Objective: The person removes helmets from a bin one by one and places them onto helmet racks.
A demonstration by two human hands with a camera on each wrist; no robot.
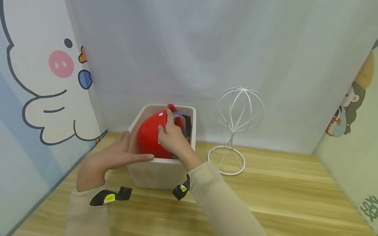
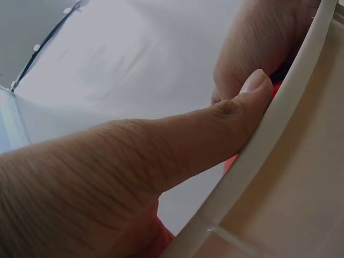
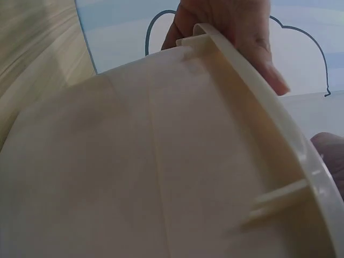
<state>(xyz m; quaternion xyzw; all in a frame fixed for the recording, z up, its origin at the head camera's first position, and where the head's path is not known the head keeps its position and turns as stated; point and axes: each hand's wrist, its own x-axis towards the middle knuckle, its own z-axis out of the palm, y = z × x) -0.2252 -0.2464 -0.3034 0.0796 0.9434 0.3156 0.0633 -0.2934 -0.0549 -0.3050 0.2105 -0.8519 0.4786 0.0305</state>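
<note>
Nearest, two beige sleeves [image 1: 218, 200] with black wrist-camera straps [image 1: 110, 196] reach over a wooden tabletop [image 1: 280, 196]. Left hand [image 1: 113, 157] lies along the near-left rim of a cream plastic bin [image 1: 160, 173], fingers straight and flat on the edge, thumb pressed on the rim lip in the left wrist view [image 2: 215, 129], probably steadying the bin so it doesn't slide or tip. Right hand [image 1: 171, 137] goes into the bin's mouth, fingers curled over the edge of a red helmet-like cap [image 1: 149, 137], thumb on the shell's outside, so it grips the cap. The cap sits inside the bin, tilted, dome toward the left hand, top edge poking just above the rim; dark straps and a purplish tag [image 1: 184, 123] show behind it, still inside the bin. Right wrist view gives mostly the bin's outer wall [image 3: 161, 177] and the left hand's fingers over the rim [image 3: 242, 37]; cap not visible there. Just right of the bin, apart from it, stands a white wire hat stand [image 1: 236, 127], ball-shaped top on a ring base, bare. Behind, a plain white backdrop [image 1: 192, 49]; cartoon panels on left wall [image 1: 44, 82] and right wall [image 1: 351, 105].
</note>
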